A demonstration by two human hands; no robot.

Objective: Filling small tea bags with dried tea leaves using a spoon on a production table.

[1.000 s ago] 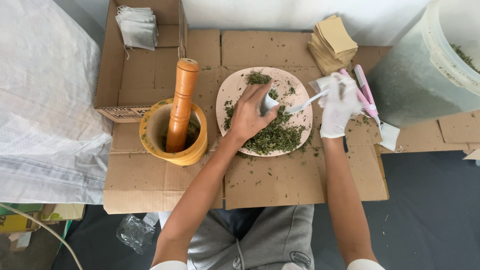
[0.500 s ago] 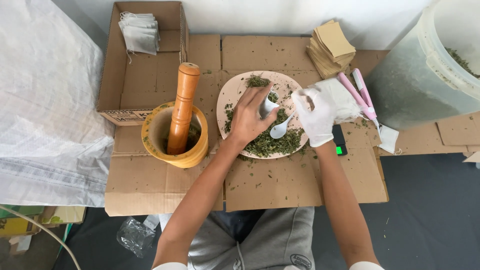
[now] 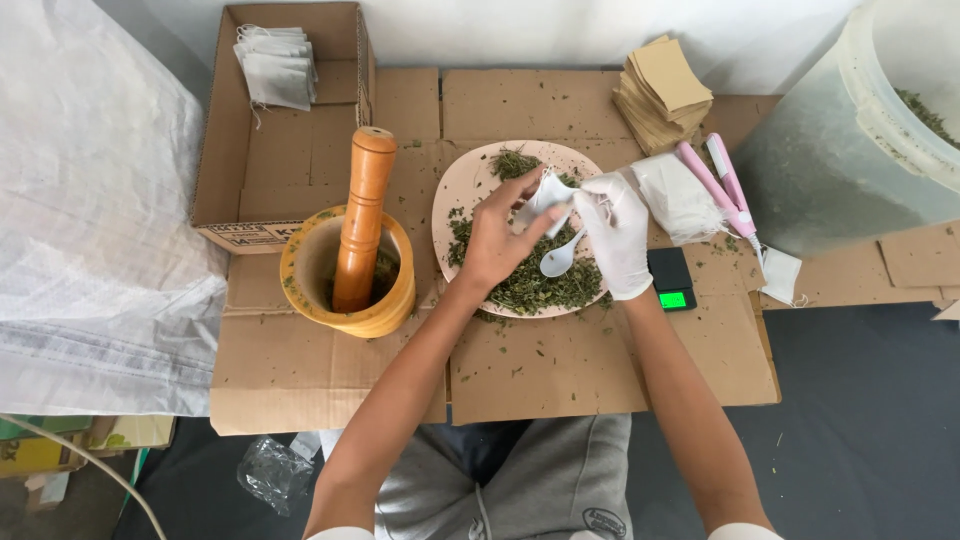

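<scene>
Head view, looking straight down at our own two arms over the cardboard-covered surface point(image 3: 540, 365):

1. Biggest change: our right hand point(image 3: 617, 232), the gloved one, has swung back in. Half a second ago it was out by the pile of white empty bags point(image 3: 677, 197) with a handful of that white stuff; a second ago it was out there too, with the spoon in it. Now it's at the middle of the plate point(image 3: 465, 195).

2. Both hands now meet on one small white tea bag point(image 3: 548, 192). Our bare left hand point(image 3: 497, 240) pinches its lower left edge between thumb and fingers, and the gloved fingers close on its right side. So both grips are closed on the same bag, held just above the dried green herbs point(image 3: 535, 278).

3. The white plastic spoon point(image 3: 556, 257) sits under the gloved hand with its bowl on the herb pile. We can't tell if any finger has hold of the handle; it looks more like it's lying loose.

4. With the right hand gone from that side, the little black scale point(image 3: 671, 279) with its green display shows fully.

5. Our read: the bag looks like it's being spread open over the herbs, no leaf in it that we can see.

6. Nothing else has budged: mortar point(image 3: 345, 268) with its pestle point(image 3: 362, 215), pink sealer point(image 3: 722, 187), box of finished bags point(image 3: 277, 66).
</scene>
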